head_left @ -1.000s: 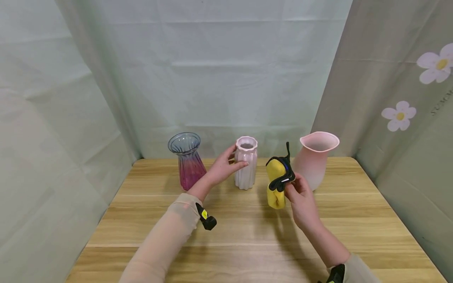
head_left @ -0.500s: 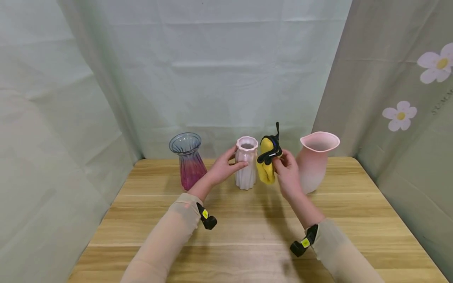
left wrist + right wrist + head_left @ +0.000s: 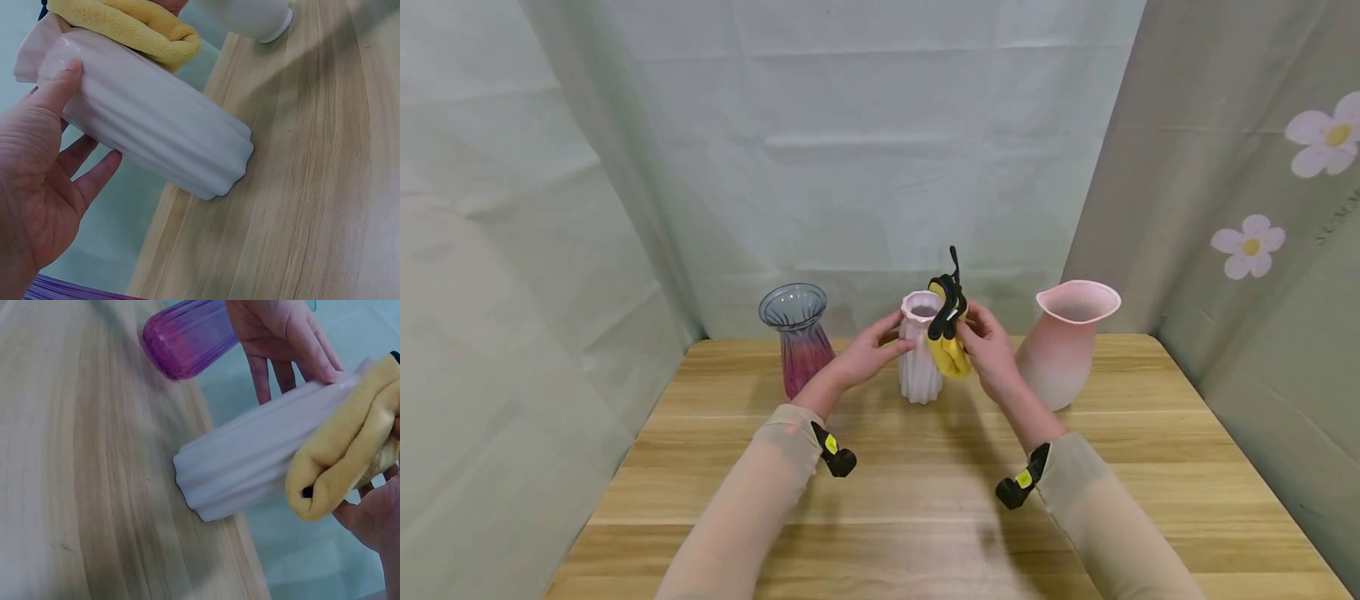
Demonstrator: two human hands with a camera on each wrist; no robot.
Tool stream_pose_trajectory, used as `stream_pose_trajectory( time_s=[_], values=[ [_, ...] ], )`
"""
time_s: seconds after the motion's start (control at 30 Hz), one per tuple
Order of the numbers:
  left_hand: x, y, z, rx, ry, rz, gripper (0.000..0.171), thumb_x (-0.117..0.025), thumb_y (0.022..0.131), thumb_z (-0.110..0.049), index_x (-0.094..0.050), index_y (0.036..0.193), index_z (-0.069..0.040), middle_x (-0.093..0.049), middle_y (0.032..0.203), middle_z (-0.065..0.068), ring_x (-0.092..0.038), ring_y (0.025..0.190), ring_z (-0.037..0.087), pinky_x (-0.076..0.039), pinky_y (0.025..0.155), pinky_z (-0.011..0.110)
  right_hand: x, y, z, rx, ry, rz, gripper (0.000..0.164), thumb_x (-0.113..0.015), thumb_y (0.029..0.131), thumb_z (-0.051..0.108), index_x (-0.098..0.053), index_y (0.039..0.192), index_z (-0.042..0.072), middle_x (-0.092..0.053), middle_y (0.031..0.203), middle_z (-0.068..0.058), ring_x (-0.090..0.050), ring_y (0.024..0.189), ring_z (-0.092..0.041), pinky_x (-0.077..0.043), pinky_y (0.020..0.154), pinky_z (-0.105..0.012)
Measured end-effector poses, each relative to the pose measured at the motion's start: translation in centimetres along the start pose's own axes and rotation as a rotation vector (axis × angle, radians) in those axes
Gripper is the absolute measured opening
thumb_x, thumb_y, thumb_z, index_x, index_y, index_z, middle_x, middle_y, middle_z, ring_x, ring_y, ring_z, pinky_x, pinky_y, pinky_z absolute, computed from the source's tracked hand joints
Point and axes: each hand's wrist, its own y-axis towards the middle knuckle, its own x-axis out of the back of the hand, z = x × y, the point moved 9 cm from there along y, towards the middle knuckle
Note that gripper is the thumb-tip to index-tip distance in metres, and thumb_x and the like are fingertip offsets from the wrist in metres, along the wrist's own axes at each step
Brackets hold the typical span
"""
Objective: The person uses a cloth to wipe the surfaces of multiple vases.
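Observation:
A white fluted vase (image 3: 919, 379) with a scalloped rim stands upright near the table's back edge. My left hand (image 3: 861, 358) holds it by the upper part, thumb across the front and fingers around the far side. A folded yellow cloth (image 3: 951, 357) with black edging and a black loop is pinched in my right hand (image 3: 991, 346). This cloth overlaps the vase's right side and part of its rim. In the right wrist view, the thick yellow fold (image 3: 331, 450) lies right along the upper body of the vase (image 3: 250, 459). Some right-hand fingers are hidden behind the cloth.
To the left stands a ribbed glass vase (image 3: 803, 358), blue at the top and purple-pink below, partly behind the left forearm. A pink-to-white vase (image 3: 1063, 354) stands to the right, behind the right wrist. Pale curtains (image 3: 880, 167) hang behind the wooden table (image 3: 917, 508).
My right hand has carried the yellow cloth left and slightly up, from in front of the pink vase to the white vase's side. The left hand stays on the white vase.

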Motion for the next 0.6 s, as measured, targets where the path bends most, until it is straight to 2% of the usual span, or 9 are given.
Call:
stream_pose_trajectory(
  time_s=[0.13,0.37,0.6],
  values=[
    [0.0,0.1,0.2,-0.002,-0.004,-0.011,0.072,-0.066,0.102,-0.028,-0.028,0.163,-0.021,-0.03,0.166,0.003,-0.041,0.144,0.03,-0.043,0.111,0.044,0.0,0.1,-0.3,-0.029,-0.022,0.015,0.036,-0.059,0.102,0.007,-0.056,0.137,-0.003,-0.06,0.128,-0.02,-0.06,0.101,-0.017,-0.053,0.081,-0.025],
    [0.1,0.2,0.3,-0.029,0.005,-0.01,0.07,-0.066,0.103,-0.026,-0.03,0.163,-0.02,-0.033,0.164,0.004,-0.044,0.142,0.03,-0.044,0.11,0.043,0.0,0.1,-0.7,-0.083,-0.034,-0.011,0.021,-0.06,0.1,0.006,-0.06,0.12,-0.002,-0.062,0.109,-0.008,-0.06,0.094,-0.017,-0.052,0.076,-0.029],
    [-0.1,0.2,0.2,-0.034,0.006,-0.012,0.069,-0.065,0.103,-0.024,-0.03,0.162,-0.018,-0.034,0.163,0.008,-0.044,0.142,0.031,-0.045,0.11,0.042,0.6,-0.7,-2.7,-0.111,0.046,-0.041,0.009,-0.058,0.101,0.005,-0.059,0.11,0.005,-0.061,0.105,-0.004,-0.058,0.093,-0.017,-0.05,0.074,-0.028]
  ],
)
